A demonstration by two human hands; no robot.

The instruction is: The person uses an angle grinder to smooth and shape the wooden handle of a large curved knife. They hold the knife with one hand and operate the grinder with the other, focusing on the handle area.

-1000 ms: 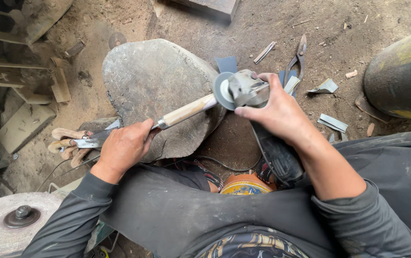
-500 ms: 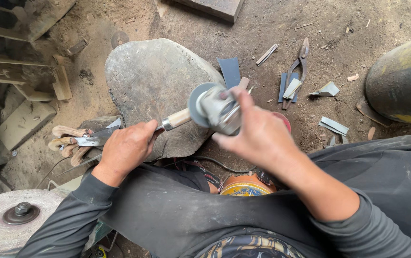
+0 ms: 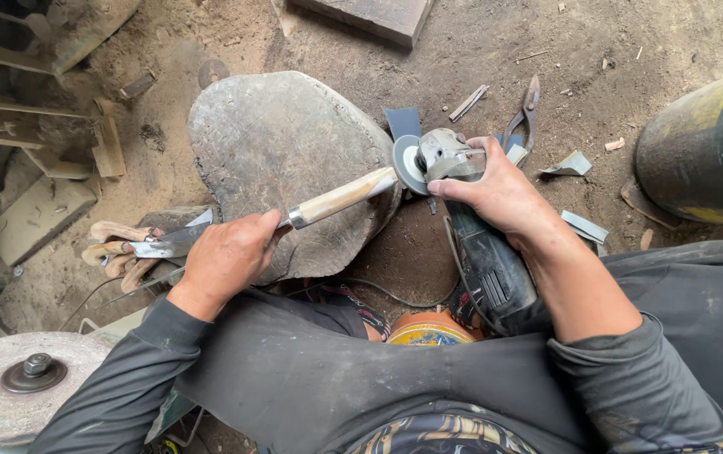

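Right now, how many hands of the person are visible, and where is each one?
2. The left hand grips the knife over the stone; the right hand holds the angle grinder at the handle's end.

Bare dirt floor (image 3: 462, 50), dusty, scattered chips. Big flat-topped grey wooden stump (image 3: 286, 160) stands on floor, centre. Dark wooden block (image 3: 370, 17) at top edge. Small metal offcuts (image 3: 584, 225) and thin metal strip (image 3: 468, 102) lie on dirt right of stump; metal shears (image 3: 525, 113) near them. Yellow-black drum (image 3: 706, 151) stands far right. Pale wooden handle blanks (image 3: 113, 244) piled left of stump. Wooden planks (image 3: 38, 214) at left. Round grey grindstone wheel (image 3: 8, 387) flat, bottom left. Black cable (image 3: 395, 292) runs over dirt below stump.
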